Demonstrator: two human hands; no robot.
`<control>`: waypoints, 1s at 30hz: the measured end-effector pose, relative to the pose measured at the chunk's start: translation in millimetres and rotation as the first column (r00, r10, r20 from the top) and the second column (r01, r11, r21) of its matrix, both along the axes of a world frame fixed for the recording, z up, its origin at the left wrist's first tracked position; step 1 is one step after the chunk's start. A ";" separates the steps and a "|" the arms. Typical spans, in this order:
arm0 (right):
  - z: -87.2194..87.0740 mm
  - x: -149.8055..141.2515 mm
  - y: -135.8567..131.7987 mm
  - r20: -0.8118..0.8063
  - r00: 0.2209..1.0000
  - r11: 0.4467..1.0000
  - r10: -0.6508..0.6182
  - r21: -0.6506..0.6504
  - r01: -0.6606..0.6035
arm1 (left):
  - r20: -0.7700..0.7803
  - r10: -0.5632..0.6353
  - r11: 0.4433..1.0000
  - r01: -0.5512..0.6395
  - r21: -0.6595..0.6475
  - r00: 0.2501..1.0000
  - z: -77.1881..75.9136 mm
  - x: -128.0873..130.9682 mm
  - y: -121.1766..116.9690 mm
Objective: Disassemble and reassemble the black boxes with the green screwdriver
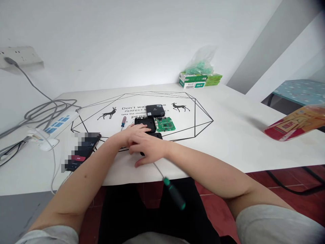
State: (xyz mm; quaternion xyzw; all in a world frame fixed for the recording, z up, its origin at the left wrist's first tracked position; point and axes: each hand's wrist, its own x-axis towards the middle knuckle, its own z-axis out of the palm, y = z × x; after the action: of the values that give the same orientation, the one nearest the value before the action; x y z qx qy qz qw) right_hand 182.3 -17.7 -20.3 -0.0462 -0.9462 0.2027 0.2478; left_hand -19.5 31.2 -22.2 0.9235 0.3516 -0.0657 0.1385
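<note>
My left hand (128,135) lies with its fingers stretched out over the near edge of a black plastic case half (149,123). Crossing over it is my right hand (151,147), thumb apart and fingers reaching left onto my left hand. Beneath my right hand sits a second black case part (156,135), mostly covered. A screwdriver with a black and green handle (175,194) points toward my right palm; its handle hangs past the table edge. Right of the case half is a green circuit board (165,124), and behind it a closed black box (155,110).
A small screwdriver (123,122) lies left of the parts. Further left are a phone (85,152), a power strip (61,123) and cables. Green and white boxes (193,79) stand by the wall under a plastic bag (203,62). A red and orange package (291,123) is at right.
</note>
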 end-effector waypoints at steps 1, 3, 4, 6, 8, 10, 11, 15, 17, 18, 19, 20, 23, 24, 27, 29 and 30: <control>-5.8 -3.1 -1.3 0.082 0.996 0.993 -0.047 0.114 0.037 | -0.010 -0.019 1.000 0.019 -0.009 1.000 -1.4 -1.2 2.4; -13.4 -5.9 -0.7 0.165 0.979 0.959 -0.121 0.273 0.073 | 0.008 -0.020 1.000 0.020 -0.005 1.000 -1.7 -2.3 3.4; -14.3 -6.3 0.1 0.182 0.972 0.940 -0.150 0.331 0.083 | 0.014 -0.011 1.000 0.011 -0.006 1.000 -0.8 -2.2 2.1; -8.7 -7.3 -1.7 0.214 0.961 0.906 -0.175 0.417 0.072 | 0.030 0.016 1.000 -0.016 -0.009 0.999 2.4 -1.0 -2.9; 5.6 -9.9 -14.6 0.284 0.940 0.892 -0.187 0.451 0.042 | 0.065 0.039 0.999 -0.038 -0.014 0.997 7.1 1.3 -9.0; 22.5 -13.7 -44.3 0.401 0.899 0.923 -0.176 0.385 0.009 | 0.066 0.087 0.996 -0.085 -0.027 0.994 12.6 4.4 -14.5; 28.6 -15.4 -65.4 0.483 0.862 0.952 -0.152 0.305 -0.003 | 0.049 0.124 0.992 -0.122 -0.037 0.991 15.4 5.9 -16.7; 11.0 -13.3 -160.1 0.746 0.665 0.999 0.029 0.001 -0.044 | 0.003 0.164 0.981 -0.163 -0.108 0.986 24.6 10.1 -21.1; -22.3 -5.3 -189.0 0.778 0.621 0.990 -0.102 0.140 -0.013 | 0.005 0.167 0.980 -0.166 -0.114 0.986 26.7 11.0 -21.8; -40.9 -0.2 -195.8 0.801 0.584 0.984 -0.132 0.177 -0.019 | 0.004 0.169 0.979 -0.167 -0.116 0.986 27.3 11.4 -22.0; -58.6 4.9 -198.2 0.812 0.566 0.980 -0.145 0.195 -0.029 | 0.004 0.172 0.978 -0.171 -0.118 0.985 27.7 11.6 -22.2; -73.8 9.8 -197.4 0.787 0.603 0.980 -0.133 0.194 -0.037 | 0.004 0.175 0.978 -0.174 -0.119 0.985 27.9 11.9 -22.4; -94.0 20.5 -188.1 0.694 0.712 0.983 -0.110 0.184 -0.028 | 0.008 0.174 0.979 -0.172 -0.114 0.985 28.4 12.0 -22.8; -90.8 23.2 -185.0 0.693 0.710 0.984 -0.125 0.177 0.000 | 0.011 0.172 0.979 -0.170 -0.110 0.985 28.5 11.9 -22.9; -54.5 32.8 -173.1 0.640 0.764 0.991 -0.078 -0.033 0.129 | 0.009 0.168 0.980 -0.166 -0.110 0.986 27.0 11.0 -22.4; -16.6 41.7 -154.9 0.439 0.898 0.897 0.016 -0.403 0.181 | 0.004 0.166 0.981 -0.165 -0.104 0.986 24.4 10.3 -21.3; 3.4 46.2 -140.6 0.285 0.958 0.812 -0.015 -0.556 0.178 | 0.010 0.155 0.984 -0.154 -0.089 0.988 22.9 10.0 -20.5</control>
State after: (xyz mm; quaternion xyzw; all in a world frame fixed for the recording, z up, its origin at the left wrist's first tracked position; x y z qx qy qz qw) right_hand 228.4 -158.3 -16.9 -0.1944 -0.8612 0.4584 0.1022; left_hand -9.5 10.6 0.7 0.8869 0.4178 -0.0626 0.1867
